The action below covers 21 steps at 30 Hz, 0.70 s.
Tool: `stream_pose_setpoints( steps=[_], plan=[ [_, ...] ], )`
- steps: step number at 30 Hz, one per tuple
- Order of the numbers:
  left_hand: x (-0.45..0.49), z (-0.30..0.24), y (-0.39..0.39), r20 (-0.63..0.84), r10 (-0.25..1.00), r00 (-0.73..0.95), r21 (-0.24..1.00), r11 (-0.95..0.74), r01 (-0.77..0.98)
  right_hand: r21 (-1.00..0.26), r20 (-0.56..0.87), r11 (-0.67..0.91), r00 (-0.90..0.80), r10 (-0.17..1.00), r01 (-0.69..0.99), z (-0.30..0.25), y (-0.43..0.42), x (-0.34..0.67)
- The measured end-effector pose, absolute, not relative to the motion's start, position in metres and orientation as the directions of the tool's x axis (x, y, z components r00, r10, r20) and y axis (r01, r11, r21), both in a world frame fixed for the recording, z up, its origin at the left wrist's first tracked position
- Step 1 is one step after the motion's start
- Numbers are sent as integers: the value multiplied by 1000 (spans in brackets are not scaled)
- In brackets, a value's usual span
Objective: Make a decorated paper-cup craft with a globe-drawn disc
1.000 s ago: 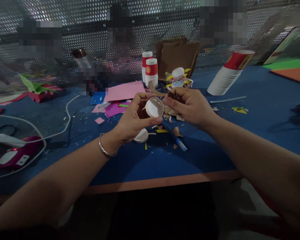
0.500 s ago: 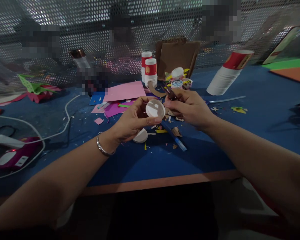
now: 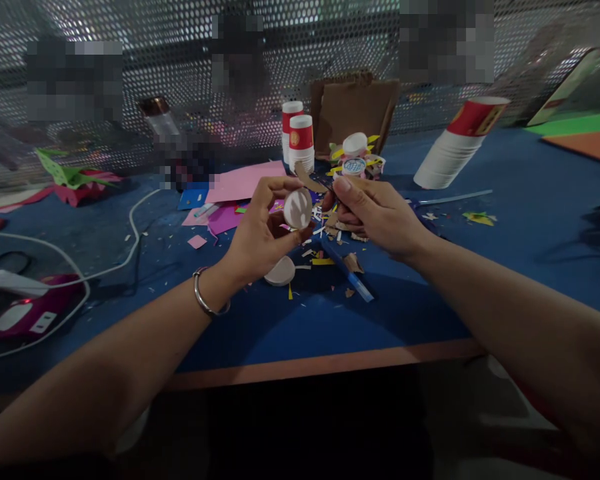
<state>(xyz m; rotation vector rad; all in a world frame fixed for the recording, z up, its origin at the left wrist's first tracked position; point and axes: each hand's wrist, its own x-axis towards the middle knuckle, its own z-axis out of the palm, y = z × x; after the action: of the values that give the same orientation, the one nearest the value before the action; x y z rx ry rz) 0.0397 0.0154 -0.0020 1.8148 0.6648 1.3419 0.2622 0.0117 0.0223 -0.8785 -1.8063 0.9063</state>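
My left hand pinches a small white round paper disc, the cut-off bottom of a cup, and holds it above the blue table. My right hand is closed just to the right of the disc, gripping a small dark tool whose shape I cannot make out. Another white cup piece lies on the table under my left hand, beside a blue pen and several brown and coloured paper scraps.
Red-and-white paper cups and a brown paper bag stand behind my hands. A cup stack lies tilted at right. Pink and purple sheets, a white cable and a pink glue gun sit at left.
My left hand has turned the white disc and lifted it slightly up and to the left. My right hand has stayed close beside it.
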Motion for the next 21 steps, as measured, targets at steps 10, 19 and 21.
stream_pose_setpoints(
  steps=[10,19,21],
  plan=[
    [36,2,17,314,865,391,944,-240,-226,-827,425,505,-314,849,247,19,15,264],
    [32,3,23,496,805,325,862,-500,-78,-728,404,559,-411,817,396,22,12,264],
    [32,2,23,538,780,320,826,-563,-17,-725,390,557,-425,817,405,21,13,264]
  ],
)
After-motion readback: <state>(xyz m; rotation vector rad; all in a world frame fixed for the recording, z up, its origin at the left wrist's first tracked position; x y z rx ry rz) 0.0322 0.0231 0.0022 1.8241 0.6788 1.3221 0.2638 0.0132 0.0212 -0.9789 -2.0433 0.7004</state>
